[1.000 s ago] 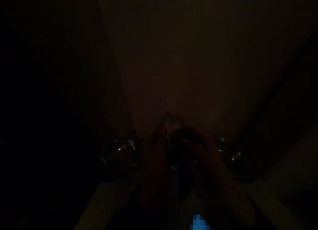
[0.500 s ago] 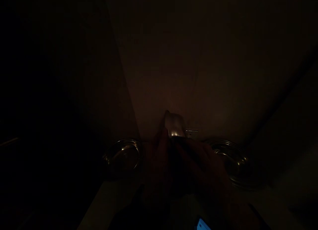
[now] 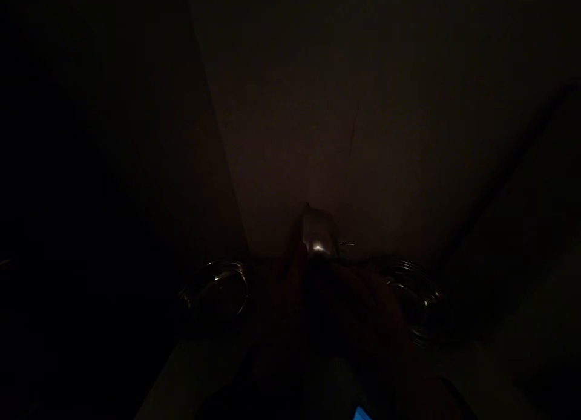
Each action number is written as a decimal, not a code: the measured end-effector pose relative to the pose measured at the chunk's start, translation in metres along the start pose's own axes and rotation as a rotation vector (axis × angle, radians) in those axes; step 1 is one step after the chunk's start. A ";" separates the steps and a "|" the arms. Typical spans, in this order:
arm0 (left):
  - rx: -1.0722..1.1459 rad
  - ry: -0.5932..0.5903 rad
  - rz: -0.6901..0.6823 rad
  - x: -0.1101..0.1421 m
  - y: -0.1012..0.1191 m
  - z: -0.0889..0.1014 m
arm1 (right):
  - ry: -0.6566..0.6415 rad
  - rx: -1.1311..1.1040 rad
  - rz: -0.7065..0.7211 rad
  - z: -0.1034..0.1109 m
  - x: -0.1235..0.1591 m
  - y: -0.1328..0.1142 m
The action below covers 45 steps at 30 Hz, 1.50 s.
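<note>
It is very dark, and most outlines are faint. A pale, shiny, rounded object catches the light in the middle of the head view; its exact kind cannot be made out. My left hand is closed along its left side. From the lower right my right hand reaches in, its bent fingers at the object's dark lower part. Shadow hides most of the fingertips and whatever lies between the palms. Just right of the object shows a thin bright strip.
A round dish with a shiny rim stands to the left of my hands, and a similar shiny-rimmed dish to the right. A lit blue screen peeks in at the bottom edge. Behind rises a large plain surface.
The picture has grown darker. The dishes and the lit screen sit slightly lower and farther left in view. Both hands stay at the shiny object.
</note>
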<state>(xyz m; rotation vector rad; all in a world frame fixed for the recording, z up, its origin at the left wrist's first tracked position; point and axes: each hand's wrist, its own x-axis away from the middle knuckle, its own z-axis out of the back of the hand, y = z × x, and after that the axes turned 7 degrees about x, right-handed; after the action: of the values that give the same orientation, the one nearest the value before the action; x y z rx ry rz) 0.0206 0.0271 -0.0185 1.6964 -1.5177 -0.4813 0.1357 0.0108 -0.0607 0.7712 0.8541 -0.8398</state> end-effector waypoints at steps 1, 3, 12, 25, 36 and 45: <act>-0.001 0.020 -0.004 0.000 0.001 -0.001 | -0.005 -0.019 -0.002 -0.001 0.001 -0.001; -0.011 0.023 -0.013 0.001 0.001 -0.002 | -0.029 -0.018 -0.014 -0.002 0.003 -0.002; -0.121 -0.156 -0.133 -0.010 -0.016 0.018 | -0.037 0.160 -0.025 0.008 -0.009 0.004; -0.116 -0.320 -0.222 -0.016 -0.019 0.023 | -0.034 0.071 -0.010 0.005 -0.006 0.000; -0.077 -0.355 -0.172 -0.007 -0.018 0.022 | -0.046 0.149 -0.021 0.015 -0.012 0.000; -0.083 -0.218 -0.152 -0.012 -0.016 0.025 | -0.033 0.131 -0.023 0.014 -0.011 -0.003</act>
<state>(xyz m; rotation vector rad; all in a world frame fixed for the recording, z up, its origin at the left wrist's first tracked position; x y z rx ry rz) 0.0099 0.0302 -0.0485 1.7466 -1.5031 -0.8215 0.1330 0.0015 -0.0455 0.8613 0.7856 -0.9339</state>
